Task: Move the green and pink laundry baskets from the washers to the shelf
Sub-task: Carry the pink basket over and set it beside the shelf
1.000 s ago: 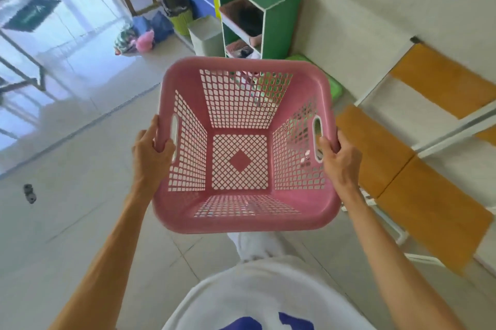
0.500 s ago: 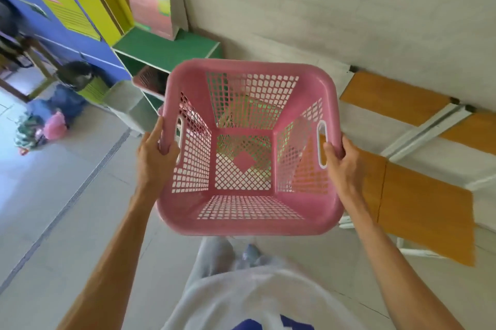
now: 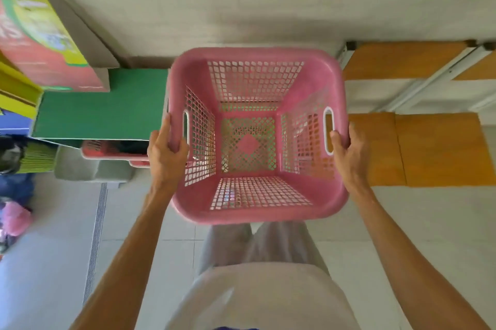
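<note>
Pink laundry basket [image 3: 257,139] hangs in the air in front of the person's body, empty and open side up, held level between both hands. It is off the washers, none of which show in this view, and it is not yet set down, so this carry is, by my judgement, in its last stretch. The green shelf [image 3: 102,112] stands at about nine o'clock from the basket, its flat top just beside the basket's left wall, with a printed box [image 3: 45,34] standing on its far left end at ten o'clock. Green shows through the mesh floor of the basket, which may be the green basket lying below, but I cannot tell for certain. If so, only the placing of the pink one is left.

The left hand [image 3: 166,157] is closed over the rim at the basket's nine o'clock side, thumb lying along the outer wall beside the handle slot. The right hand [image 3: 346,149] is closed over the rim at three o'clock, beside the other slot. Orange panels [image 3: 440,147] lie at three o'clock, well apart from the shelf.
</note>
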Demonstrator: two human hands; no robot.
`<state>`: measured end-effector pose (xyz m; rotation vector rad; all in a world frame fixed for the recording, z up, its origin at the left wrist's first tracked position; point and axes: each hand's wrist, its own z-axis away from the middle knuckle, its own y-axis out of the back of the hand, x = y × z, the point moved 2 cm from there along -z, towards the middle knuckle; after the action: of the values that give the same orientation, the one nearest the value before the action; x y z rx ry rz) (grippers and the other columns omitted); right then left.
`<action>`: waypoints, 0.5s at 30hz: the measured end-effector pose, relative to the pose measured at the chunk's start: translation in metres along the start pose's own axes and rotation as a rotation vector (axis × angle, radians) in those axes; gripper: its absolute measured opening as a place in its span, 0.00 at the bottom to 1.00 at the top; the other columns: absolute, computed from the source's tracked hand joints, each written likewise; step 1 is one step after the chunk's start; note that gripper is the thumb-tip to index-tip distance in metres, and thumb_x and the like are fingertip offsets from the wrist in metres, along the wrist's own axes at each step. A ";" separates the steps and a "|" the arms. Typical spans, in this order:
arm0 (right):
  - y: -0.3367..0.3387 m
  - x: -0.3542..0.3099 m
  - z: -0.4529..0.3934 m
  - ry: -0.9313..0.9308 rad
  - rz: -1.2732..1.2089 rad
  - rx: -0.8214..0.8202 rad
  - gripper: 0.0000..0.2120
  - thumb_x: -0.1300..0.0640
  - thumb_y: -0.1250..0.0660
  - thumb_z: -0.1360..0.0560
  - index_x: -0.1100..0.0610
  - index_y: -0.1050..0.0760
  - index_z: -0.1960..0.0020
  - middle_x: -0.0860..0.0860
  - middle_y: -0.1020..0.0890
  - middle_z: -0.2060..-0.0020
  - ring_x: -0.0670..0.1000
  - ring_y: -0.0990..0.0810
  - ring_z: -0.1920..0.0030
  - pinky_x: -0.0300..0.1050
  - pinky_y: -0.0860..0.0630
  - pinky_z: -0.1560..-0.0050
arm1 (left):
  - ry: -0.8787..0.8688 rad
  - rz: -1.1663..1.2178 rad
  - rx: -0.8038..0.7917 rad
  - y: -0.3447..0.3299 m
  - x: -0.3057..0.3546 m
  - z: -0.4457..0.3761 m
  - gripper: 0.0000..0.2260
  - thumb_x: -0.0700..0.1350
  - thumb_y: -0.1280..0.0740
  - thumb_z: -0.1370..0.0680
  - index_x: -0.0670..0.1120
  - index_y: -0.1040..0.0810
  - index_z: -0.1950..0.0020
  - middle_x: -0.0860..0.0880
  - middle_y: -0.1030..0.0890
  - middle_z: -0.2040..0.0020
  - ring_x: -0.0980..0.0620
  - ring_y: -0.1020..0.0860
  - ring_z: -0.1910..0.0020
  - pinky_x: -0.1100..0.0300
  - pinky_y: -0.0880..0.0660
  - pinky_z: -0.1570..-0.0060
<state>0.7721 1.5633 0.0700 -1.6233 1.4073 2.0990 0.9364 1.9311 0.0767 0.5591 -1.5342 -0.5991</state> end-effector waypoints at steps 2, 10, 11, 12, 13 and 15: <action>-0.021 0.007 -0.009 -0.027 0.054 0.016 0.10 0.57 0.36 0.19 0.65 0.25 0.47 0.48 0.31 0.66 0.31 0.27 0.66 0.21 0.33 0.69 | 0.000 -0.017 -0.017 -0.014 -0.008 -0.018 0.29 0.36 0.33 0.24 0.49 0.33 0.24 0.47 0.27 0.52 0.54 0.29 0.65 0.71 0.28 0.73; -0.124 0.090 -0.040 -0.090 0.181 -0.111 0.19 0.47 0.41 0.17 0.59 0.30 0.32 0.55 0.19 0.56 0.55 0.17 0.63 0.49 0.19 0.67 | 0.111 -0.060 -0.103 -0.105 -0.093 -0.061 0.26 0.34 0.34 0.24 0.44 0.30 0.26 0.44 0.19 0.59 0.45 0.22 0.68 0.47 0.20 0.67; -0.138 0.102 -0.043 -0.113 0.186 -0.116 0.19 0.48 0.41 0.17 0.59 0.30 0.32 0.56 0.18 0.54 0.53 0.17 0.62 0.49 0.18 0.65 | 0.124 -0.074 -0.108 -0.120 -0.106 -0.065 0.26 0.34 0.34 0.24 0.45 0.30 0.26 0.44 0.18 0.61 0.46 0.23 0.69 0.47 0.19 0.66; -0.152 0.116 -0.046 -0.120 0.186 -0.127 0.18 0.49 0.41 0.17 0.60 0.30 0.32 0.55 0.18 0.54 0.48 0.18 0.63 0.44 0.18 0.66 | 0.131 -0.089 -0.105 -0.134 -0.120 -0.069 0.26 0.35 0.34 0.24 0.45 0.30 0.26 0.45 0.18 0.61 0.49 0.24 0.69 0.50 0.18 0.63; -0.166 0.130 -0.048 -0.130 0.174 -0.134 0.18 0.50 0.41 0.16 0.60 0.30 0.33 0.55 0.19 0.55 0.44 0.19 0.64 0.36 0.21 0.68 | 0.126 -0.109 -0.114 -0.147 -0.135 -0.073 0.26 0.36 0.34 0.24 0.45 0.30 0.26 0.48 0.17 0.59 0.52 0.24 0.68 0.56 0.18 0.59; -0.194 0.163 -0.055 -0.140 0.148 -0.135 0.18 0.50 0.41 0.16 0.61 0.29 0.34 0.56 0.19 0.55 0.42 0.20 0.64 0.25 0.28 0.70 | 0.131 -0.155 -0.136 -0.177 -0.169 -0.081 0.26 0.39 0.32 0.24 0.45 0.31 0.25 0.51 0.17 0.58 0.54 0.23 0.68 0.68 0.22 0.56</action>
<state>0.8593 1.5645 -0.1744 -1.4226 1.4082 2.3872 1.0234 1.9102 -0.1650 0.6050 -1.3240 -0.7644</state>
